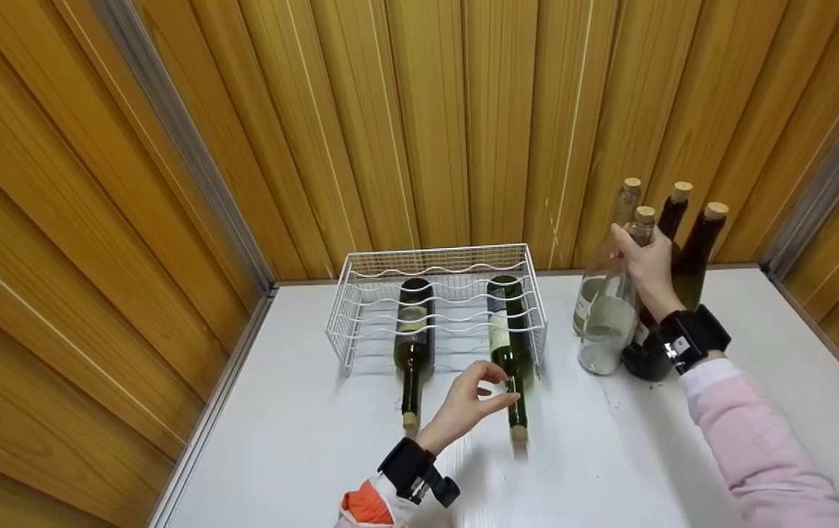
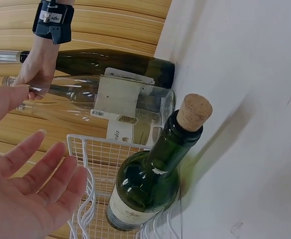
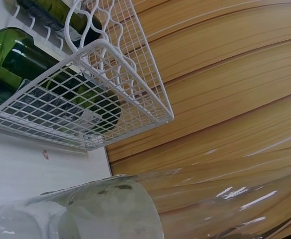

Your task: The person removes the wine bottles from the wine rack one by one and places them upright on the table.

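Right fingers (image 1: 624,240) grip front clear bottle (image 1: 612,319)

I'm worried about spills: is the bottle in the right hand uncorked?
No, a cork tops the clear bottle that the right hand holds.

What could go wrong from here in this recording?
The right grip holds a clear corked glass bottle by its neck, close to a tall dark corked glass bottle; lifting or swinging it could topple its neighbour, or the smooth glass might slip.

The left grip hovers near the neck of a dark green corked glass bottle that juts from the white wire rack; brushing it might shift or roll that bottle.
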Demonstrator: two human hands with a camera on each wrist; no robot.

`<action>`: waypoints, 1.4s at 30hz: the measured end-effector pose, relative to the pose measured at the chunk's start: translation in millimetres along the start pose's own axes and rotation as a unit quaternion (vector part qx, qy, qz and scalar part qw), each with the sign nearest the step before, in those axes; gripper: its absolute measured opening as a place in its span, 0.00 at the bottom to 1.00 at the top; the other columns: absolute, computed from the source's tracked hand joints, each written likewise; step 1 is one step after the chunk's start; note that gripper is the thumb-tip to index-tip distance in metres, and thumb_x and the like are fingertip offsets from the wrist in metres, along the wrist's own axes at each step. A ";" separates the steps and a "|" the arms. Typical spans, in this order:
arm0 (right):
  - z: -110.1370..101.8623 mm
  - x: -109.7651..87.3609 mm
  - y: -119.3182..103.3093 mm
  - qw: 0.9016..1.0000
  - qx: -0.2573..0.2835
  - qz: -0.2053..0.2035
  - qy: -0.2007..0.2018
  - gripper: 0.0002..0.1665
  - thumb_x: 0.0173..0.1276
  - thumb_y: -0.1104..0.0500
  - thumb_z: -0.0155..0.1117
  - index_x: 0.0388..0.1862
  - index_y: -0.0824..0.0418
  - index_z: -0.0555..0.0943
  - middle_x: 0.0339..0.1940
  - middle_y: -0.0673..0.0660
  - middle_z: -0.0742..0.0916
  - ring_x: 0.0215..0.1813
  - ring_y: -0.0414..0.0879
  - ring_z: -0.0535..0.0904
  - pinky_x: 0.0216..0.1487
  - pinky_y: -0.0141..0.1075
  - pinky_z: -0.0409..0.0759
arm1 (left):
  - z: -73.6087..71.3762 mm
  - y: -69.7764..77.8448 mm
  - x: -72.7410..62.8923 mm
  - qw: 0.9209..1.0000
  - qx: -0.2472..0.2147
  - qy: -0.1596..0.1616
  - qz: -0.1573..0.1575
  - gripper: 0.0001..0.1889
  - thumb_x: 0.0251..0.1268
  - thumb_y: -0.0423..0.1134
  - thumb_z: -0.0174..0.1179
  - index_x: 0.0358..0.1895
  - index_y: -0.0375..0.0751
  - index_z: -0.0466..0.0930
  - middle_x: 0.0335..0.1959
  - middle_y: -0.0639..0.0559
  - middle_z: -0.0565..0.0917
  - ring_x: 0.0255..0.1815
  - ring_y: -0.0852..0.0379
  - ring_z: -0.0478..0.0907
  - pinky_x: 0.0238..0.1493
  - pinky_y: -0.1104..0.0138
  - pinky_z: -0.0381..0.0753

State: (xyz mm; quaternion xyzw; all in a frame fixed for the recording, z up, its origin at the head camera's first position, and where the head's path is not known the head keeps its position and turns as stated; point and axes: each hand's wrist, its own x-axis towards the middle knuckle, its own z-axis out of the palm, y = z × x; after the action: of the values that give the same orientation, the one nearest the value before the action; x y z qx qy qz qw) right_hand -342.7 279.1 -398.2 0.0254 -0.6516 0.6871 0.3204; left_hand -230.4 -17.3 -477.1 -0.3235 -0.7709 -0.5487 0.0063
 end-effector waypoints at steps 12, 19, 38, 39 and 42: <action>-10.2 -2.5 -22.3 0.995 -0.071 -0.035 -0.053 0.19 0.59 0.64 0.62 0.47 0.64 0.67 0.38 0.54 0.78 0.40 0.39 0.72 0.38 0.26 0.68 | 3.6 -39.7 7.7 1.000 0.014 0.018 -0.003 0.14 0.56 0.39 0.63 0.42 0.35 0.73 0.38 0.55 0.75 0.42 0.60 0.72 0.39 0.57 0.75; 4.3 -7.0 -59.2 0.964 -0.146 -0.216 -0.043 0.27 0.59 0.65 0.56 0.56 0.73 0.62 0.53 0.67 0.69 0.56 0.52 0.62 0.59 0.36 0.57 | -5.4 -42.4 12.6 0.999 0.018 0.034 -0.002 0.14 0.57 0.39 0.62 0.42 0.35 0.73 0.40 0.47 0.76 0.43 0.52 0.73 0.39 0.60 0.75; 27.8 -78.3 30.1 0.843 -0.201 -0.420 -0.271 0.18 0.60 0.65 0.54 0.48 0.74 0.72 0.43 0.62 0.78 0.43 0.53 0.73 0.48 0.32 0.69 | -101.9 -39.0 48.8 0.963 0.215 0.157 0.050 0.11 0.55 0.32 0.62 0.37 0.31 0.71 0.34 0.44 0.74 0.38 0.47 0.72 0.42 0.61 0.71; 27.1 -82.0 34.7 0.843 -0.199 -0.413 -0.282 0.17 0.60 0.65 0.55 0.47 0.74 0.72 0.42 0.61 0.78 0.42 0.53 0.73 0.47 0.32 0.69 | -107.8 -39.5 49.4 0.958 0.226 0.168 0.047 0.11 0.54 0.32 0.62 0.36 0.31 0.71 0.34 0.43 0.74 0.38 0.46 0.73 0.43 0.60 0.71; 25.9 -91.6 45.4 0.838 -0.200 -0.398 -0.314 0.15 0.59 0.67 0.57 0.45 0.72 0.74 0.41 0.59 0.79 0.42 0.51 0.74 0.46 0.31 0.70 | -125.4 -43.0 49.7 0.937 0.281 0.206 0.028 0.12 0.52 0.33 0.63 0.36 0.32 0.71 0.34 0.43 0.73 0.38 0.44 0.71 0.42 0.58 0.70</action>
State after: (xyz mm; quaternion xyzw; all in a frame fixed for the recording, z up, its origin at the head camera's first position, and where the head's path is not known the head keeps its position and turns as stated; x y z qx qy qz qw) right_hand -301.4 220.6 -475.7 0.4328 -0.7740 0.3104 0.3425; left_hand -334.7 -107.5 -445.3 -0.2097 -0.8662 -0.3635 0.2712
